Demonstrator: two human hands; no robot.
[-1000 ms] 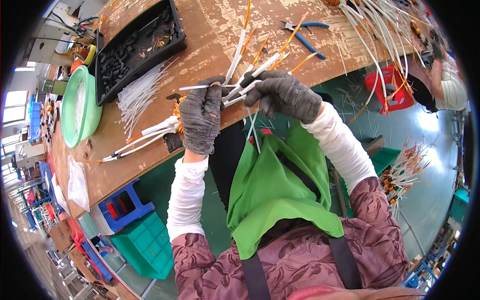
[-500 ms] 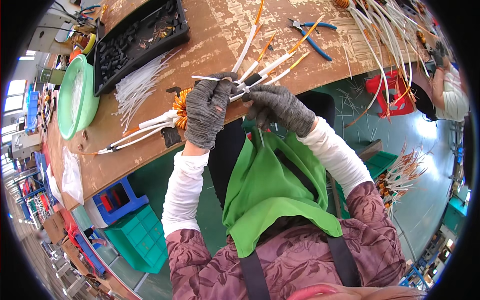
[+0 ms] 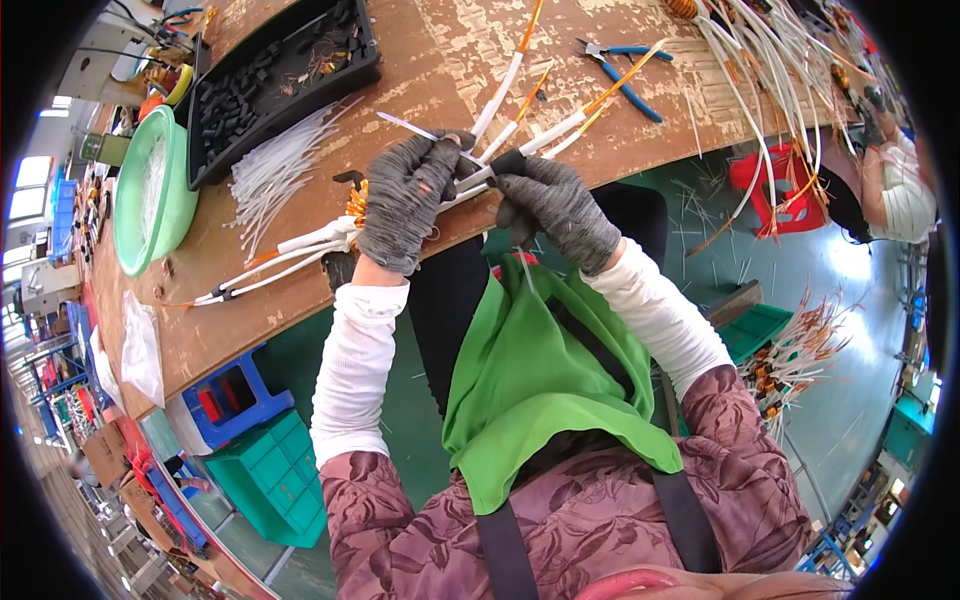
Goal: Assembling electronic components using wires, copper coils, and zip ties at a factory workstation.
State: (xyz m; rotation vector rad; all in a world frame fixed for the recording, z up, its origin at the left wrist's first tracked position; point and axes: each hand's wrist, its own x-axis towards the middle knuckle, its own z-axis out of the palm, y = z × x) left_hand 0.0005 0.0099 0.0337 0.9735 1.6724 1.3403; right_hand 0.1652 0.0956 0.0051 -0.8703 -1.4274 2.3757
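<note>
My left hand [image 3: 408,205], in a grey glove, is closed around a bundle of white-sleeved wires [image 3: 500,95] at the table's front edge. A thin white cable tie [image 3: 405,124] sticks out from its fingertips. Partly hidden behind this hand is an orange copper coil [image 3: 357,203], with more white-sleeved leads [image 3: 305,245] running left from it. My right hand [image 3: 560,210], also gloved, has its fingers closed at the bundle beside a black piece [image 3: 508,163] around the wires. Below its fingers hangs a thin pale strip [image 3: 527,270], apparently another cable tie.
Loose white cable ties [image 3: 280,170] lie near a black tray [image 3: 285,85] of small black pieces. A green basin [image 3: 185,200] stands left. Blue-handled cutters [image 3: 625,85] lie at the back. More wired coils [image 3: 750,70] and a red stool [image 3: 785,195] are right, near another person [image 3: 905,180].
Both hands have shifted slightly left. The cable tie at my left fingertips now slants upward. The black piece sits nearer my right fingertips, and the coil is more covered.
</note>
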